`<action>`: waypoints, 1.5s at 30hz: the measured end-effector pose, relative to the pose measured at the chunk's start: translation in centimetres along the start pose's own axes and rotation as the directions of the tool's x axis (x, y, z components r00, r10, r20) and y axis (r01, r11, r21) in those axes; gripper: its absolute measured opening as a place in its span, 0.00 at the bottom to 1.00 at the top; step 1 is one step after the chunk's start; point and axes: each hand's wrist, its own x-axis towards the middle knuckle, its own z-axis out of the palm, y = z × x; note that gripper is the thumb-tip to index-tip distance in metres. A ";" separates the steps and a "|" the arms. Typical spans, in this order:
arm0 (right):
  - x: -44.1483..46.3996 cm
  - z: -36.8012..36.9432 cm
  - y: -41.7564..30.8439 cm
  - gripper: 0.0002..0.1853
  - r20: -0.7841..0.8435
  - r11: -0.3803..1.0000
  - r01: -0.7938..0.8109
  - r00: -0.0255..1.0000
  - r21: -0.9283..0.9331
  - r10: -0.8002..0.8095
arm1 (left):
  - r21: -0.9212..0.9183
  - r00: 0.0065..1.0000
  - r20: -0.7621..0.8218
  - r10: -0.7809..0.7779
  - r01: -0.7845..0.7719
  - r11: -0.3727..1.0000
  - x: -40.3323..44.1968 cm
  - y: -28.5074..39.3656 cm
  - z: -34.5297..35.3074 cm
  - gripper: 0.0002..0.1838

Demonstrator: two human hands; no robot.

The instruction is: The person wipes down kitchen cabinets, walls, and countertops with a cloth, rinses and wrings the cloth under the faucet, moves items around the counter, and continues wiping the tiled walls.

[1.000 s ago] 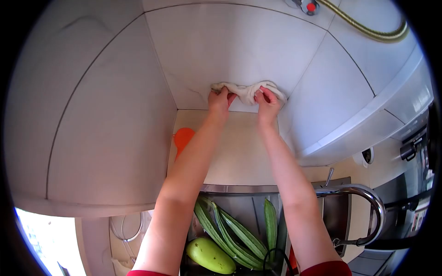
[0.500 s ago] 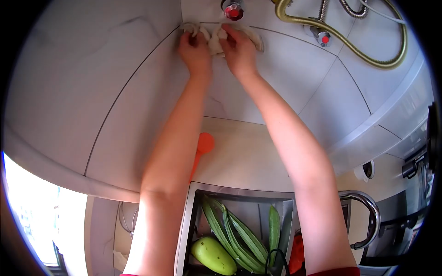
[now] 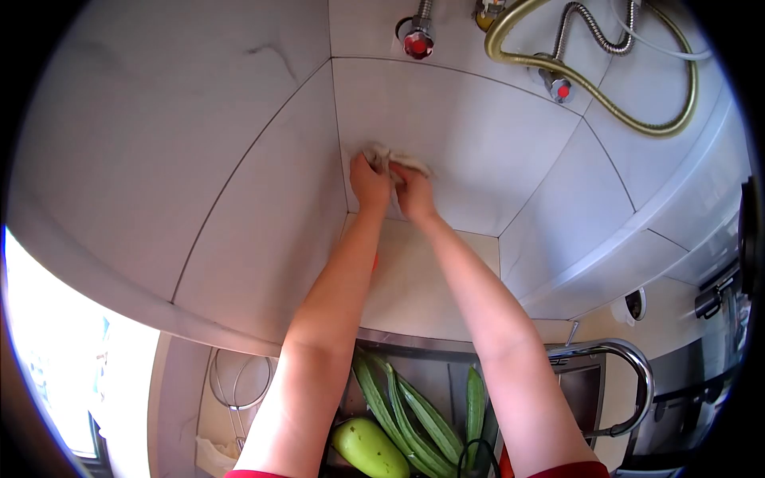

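Note:
Both my arms reach forward to the white tiled wall (image 3: 454,119) near its left corner. A pale cloth (image 3: 406,161) is bunched between my hands against the lower tiles. My left hand (image 3: 371,183) grips its left part, fingers closed. Just beside it, my right hand (image 3: 414,193) has its fingers closed on the right part of the same cloth. The fingertips are partly hidden by the cloth and the backs of the hands.
Below my arms a sink (image 3: 414,344) holds long ridged green gourds (image 3: 426,410) and a pale green oval vegetable (image 3: 370,448). A chrome faucet (image 3: 637,370) curves at the right. Valves (image 3: 418,44) and a gold hose (image 3: 590,70) hang on the wall above. A mostly hidden orange-red object (image 3: 375,261) lies behind my left forearm.
Both hands have moved down the wall with the cloth, from just under the valve to the lower tiles. They are closer together and the cloth is more bunched. The view has shifted slightly.

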 end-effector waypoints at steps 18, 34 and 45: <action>11.4 -5.1 -11.4 0.24 -0.166 0.738 0.532 0.753 -0.414 -0.636 | -0.058 0.822 -0.282 0.495 -0.530 0.846 10.9 10.6 -3.5 0.25; 2.8 -13.1 -5.6 0.27 -0.095 0.695 0.352 0.851 -0.627 -0.516 | -0.137 0.855 0.144 0.498 -0.481 0.866 -1.2 8.7 1.0 0.30; 3.0 -21.3 -2.2 0.30 -0.587 0.838 -0.158 0.779 -0.523 -0.220 | -0.274 0.611 0.224 0.759 -0.708 0.651 -2.8 18.7 8.2 0.26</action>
